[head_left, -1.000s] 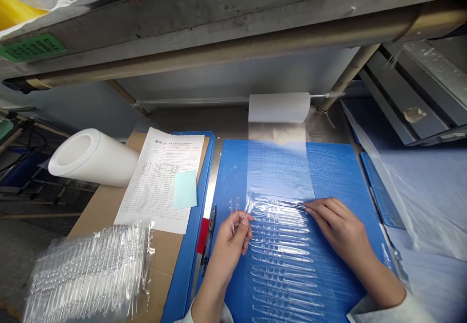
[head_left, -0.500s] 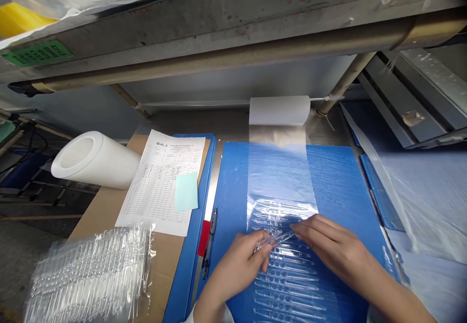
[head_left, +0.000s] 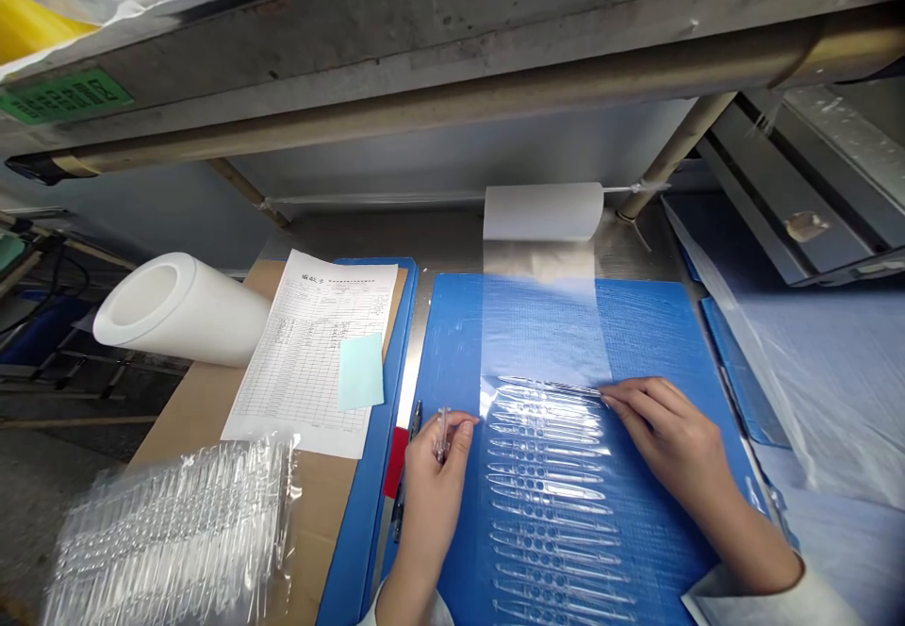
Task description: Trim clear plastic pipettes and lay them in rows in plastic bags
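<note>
A column of slender clear plastic pieces (head_left: 548, 494), pointed at the ends, lies crosswise on a strip of clear film (head_left: 541, 334) over a blue board. My left hand (head_left: 438, 466) is beside the film's left edge, its fingers closed around a few of these loose pieces (head_left: 443, 428) standing upright between thumb and fingers. At the column's top right, my right hand (head_left: 668, 433) has thumb and fingertips pinched at the end of the uppermost clear plastic piece (head_left: 548, 386).
Film runs from a white roll (head_left: 543, 213) at the back. Left of the blue board (head_left: 452, 324) are a pen (head_left: 400, 503), a printed form (head_left: 311, 353), a blue-green note (head_left: 360, 371), a white foam-like roll (head_left: 205, 310) and a filled bag (head_left: 176, 532). A metal shelf edge (head_left: 459, 32) hangs overhead.
My hands have moved apart: the left went left with its loose pieces, the right went up and right. Another clear piece now lies at the top of the column.
</note>
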Motion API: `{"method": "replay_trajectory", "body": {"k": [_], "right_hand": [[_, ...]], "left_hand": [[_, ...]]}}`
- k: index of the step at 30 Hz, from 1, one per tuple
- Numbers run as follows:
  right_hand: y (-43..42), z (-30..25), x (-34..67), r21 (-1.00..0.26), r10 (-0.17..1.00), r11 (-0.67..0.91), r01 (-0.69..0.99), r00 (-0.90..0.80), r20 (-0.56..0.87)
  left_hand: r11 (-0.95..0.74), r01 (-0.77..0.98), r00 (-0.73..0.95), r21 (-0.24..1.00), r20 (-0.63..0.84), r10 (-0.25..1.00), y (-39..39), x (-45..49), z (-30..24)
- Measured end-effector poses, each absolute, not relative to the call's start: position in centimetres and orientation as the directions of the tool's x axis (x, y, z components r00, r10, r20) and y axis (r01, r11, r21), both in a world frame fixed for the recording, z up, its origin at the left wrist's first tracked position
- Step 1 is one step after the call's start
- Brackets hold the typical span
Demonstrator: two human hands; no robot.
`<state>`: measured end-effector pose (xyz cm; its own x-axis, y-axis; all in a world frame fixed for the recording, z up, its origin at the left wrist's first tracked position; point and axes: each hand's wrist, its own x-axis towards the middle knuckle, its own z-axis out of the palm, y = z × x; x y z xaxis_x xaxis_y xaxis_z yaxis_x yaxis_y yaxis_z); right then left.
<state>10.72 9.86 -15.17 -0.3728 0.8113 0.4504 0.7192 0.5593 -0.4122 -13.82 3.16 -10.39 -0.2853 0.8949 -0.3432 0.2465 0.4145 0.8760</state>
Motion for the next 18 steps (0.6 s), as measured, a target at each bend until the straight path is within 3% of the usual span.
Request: {"method": "replay_trajectory", "body": {"k": [6, 10, 13, 16, 18], "right_hand": [[9.9, -15.5, 10.9, -0.435, 0.815, 0.560, 0.706, -0.373, 0.444], [10.1, -16.1, 11.0, -0.451, 0.828, 0.547, 0.705, -0.375, 0.418], [10.2, -16.0, 10.8, -0.435, 0.830, 0.544, 0.717, -0.386, 0.402], [9.1, -14.6, 11.9, -0.384, 0.836, 0.520, 0.763, -0.363, 0.411], [7.5, -13.8, 14.3, -0.350, 0.866, 0.445, 0.825, -0.296, 0.404]], "left_hand": [[0.471, 0.344, -0.248, 0.812, -0.406, 0.880, 3.2, -13.5, -10.2], [0.405, 0.435, -0.193, 0.804, -0.356, 0.914, 2.8, -13.1, -10.4], [0.191, 0.647, -0.069, 0.739, -0.192, 0.979, 2.8, -12.1, -10.7], [-0.103, 0.834, 0.145, 0.543, -0.034, 0.989, 3.2, -10.3, -11.1], [-0.240, 0.883, 0.268, 0.403, -0.013, 0.963, 3.8, -9.1, -11.7]]}}
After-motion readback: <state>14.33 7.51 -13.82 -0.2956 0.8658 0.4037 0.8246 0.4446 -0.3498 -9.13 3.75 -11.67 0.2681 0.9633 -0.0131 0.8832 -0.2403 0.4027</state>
